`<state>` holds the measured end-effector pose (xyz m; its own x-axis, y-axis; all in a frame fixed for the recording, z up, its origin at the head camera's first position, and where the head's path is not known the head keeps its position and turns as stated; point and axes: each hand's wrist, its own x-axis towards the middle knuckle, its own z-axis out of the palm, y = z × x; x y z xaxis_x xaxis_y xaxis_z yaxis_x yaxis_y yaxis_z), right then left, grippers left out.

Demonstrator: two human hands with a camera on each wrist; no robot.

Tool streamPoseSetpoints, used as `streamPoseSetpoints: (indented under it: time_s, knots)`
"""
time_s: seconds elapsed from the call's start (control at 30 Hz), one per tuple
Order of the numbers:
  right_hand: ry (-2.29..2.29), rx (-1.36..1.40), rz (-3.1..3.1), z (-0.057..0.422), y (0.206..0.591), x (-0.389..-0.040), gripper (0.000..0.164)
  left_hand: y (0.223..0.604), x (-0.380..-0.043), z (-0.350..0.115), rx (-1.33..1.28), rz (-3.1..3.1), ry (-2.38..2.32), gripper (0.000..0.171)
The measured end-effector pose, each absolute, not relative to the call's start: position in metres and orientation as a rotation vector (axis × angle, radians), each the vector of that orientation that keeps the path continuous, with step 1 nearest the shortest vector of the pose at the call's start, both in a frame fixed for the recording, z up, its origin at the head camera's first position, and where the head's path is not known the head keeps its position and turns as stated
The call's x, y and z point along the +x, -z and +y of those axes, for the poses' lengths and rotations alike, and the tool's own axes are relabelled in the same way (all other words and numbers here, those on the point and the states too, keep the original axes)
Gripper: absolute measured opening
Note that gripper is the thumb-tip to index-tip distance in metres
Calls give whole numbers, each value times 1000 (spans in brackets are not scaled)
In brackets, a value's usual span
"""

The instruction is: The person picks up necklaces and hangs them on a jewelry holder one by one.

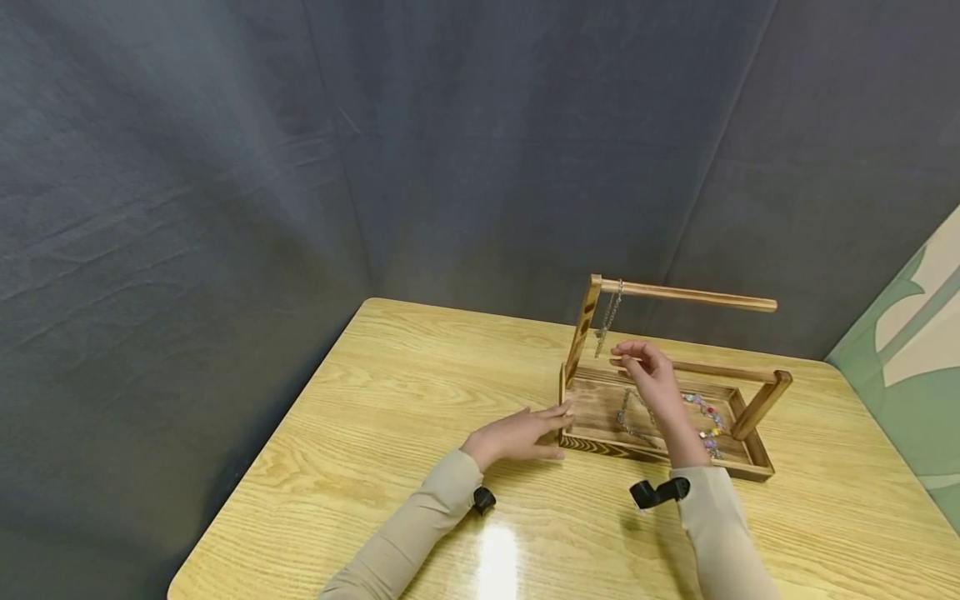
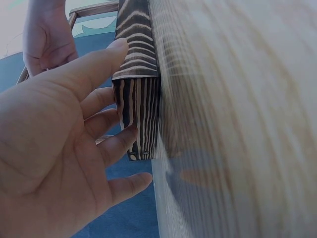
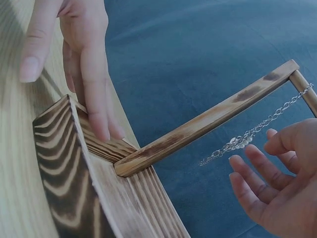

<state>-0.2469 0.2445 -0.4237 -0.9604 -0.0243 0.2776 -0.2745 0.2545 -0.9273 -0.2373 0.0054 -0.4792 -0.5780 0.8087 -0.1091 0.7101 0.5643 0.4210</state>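
A wooden jewellery stand has a shallow tray, a tall post at its left end and a crossbar on top. From that bar, close to the post, hangs a silver chain bracelet with small charms. My right hand is raised over the tray beside the chain's lower part, fingers loosely bent with nothing between them. Extended fingers of my left hand rest against the tray's left end; the left wrist view shows them on its dark striped wood.
Inside the tray lie another silver chain and a colourful beaded strand, partly behind my right forearm. A lower bar runs from a short post at the right. The wooden table backs onto a dark curtain.
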Motion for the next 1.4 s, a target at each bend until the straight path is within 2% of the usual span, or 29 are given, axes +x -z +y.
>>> streamPoseSetpoints:
  time_s: [0.33,1.4]
  knots:
    - [-1790,294,-2316,248,433,-247,28,481,-238,5,1248,2511,-484,68]
    - [-1809,263,-2367,262,453,-241,37,482,-238,6,1264,2510,-504,68]
